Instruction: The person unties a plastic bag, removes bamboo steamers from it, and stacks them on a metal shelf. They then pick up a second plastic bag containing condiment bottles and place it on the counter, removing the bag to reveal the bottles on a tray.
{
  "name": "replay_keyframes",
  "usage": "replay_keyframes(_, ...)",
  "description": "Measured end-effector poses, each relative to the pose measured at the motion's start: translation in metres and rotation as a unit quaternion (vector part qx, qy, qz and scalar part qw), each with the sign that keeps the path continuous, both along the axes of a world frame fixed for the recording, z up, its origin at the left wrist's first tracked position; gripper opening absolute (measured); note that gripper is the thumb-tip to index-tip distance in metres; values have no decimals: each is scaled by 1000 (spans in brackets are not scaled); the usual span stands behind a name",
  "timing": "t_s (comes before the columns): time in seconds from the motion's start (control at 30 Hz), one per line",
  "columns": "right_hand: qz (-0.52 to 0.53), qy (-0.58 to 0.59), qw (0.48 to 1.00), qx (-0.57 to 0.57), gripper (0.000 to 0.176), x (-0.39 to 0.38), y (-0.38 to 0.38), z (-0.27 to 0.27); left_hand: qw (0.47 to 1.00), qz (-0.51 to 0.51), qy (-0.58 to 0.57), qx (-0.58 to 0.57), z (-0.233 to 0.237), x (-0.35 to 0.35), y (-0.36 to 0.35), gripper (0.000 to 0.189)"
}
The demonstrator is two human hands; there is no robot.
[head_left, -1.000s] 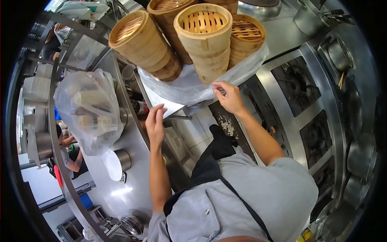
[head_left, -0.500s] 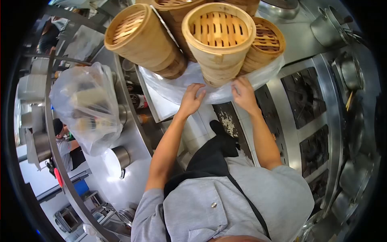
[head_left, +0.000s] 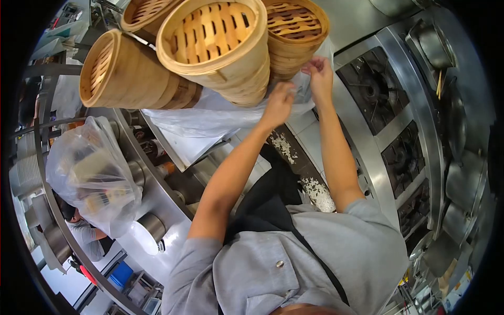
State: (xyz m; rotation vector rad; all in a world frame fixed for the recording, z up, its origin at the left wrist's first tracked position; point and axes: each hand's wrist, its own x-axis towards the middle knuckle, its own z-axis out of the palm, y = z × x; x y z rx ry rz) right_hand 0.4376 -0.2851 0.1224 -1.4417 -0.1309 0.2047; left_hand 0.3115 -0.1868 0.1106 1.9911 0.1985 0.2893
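L hand (head_left: 278, 106) half-curled, blurry, near plastic sheet (head_left: 205, 118), can't tell if gripping; R hand (head_left: 321, 81) a bit fwd at sheet's R edge, fingers bent, hold unclear. Sheet's under front bamboo steamer stack (head_left: 236, 79) w/ slatted top; L stack (head_left: 134, 76) beside, R stack (head_left: 291, 55) just behind, 4th stack (head_left: 143, 31) at back

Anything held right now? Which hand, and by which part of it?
The right hand may be pinching the edge of the plastic sheet beside the rightmost steamer stack, but that can't be confirmed. The blurred left hand shows no clear hold.
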Motion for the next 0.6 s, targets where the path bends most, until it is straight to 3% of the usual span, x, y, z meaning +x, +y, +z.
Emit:
replay_keyframes(0.03,-3,1,1000,-1,22,5,3,-3,994,57,80,-42,-5,9,0,32)
replay_keyframes(0.07,-31,-5,999,-22,24,9,4,-5,994,54,81,-42,-10,11,0,32)
replay_keyframes(0.13,-58,-10,997,-47,27,11,2,-9,978,147,127,-73,-17,10,3,34)
replay_keyframes(0.23,-95,-29,989,-107,34,16,2,-9,980,151,124,-29,-21,-1,12,37)
replay_keyframes(0.3,-90,-81,987,104,37,29,7,-1,977,153,147,-1,-20,-8,23,38)
replay_keyframes(0.33,-90,-80,987,105,37,36,10,7,977,153,148,0,-20,-12,27,38)
replay_keyframes(0.4,13,-88,959,270,41,48,17,19,978,150,141,14,-22,-20,34,40)
replay_keyframes(0.43,14,-87,959,271,41,57,20,16,978,151,141,15,-28,-21,36,40)
replay_keyframes(0.5,82,48,968,234,55,72,25,4,977,175,119,-34,-40,-23,38,40)
replay_keyframes(0.53,81,46,968,234,55,74,25,-3,977,174,117,-34,-38,-21,37,40)
replay_keyframes(0.6,115,109,987,31,65,77,27,-22,968,185,168,-38,-30,-15,34,49)
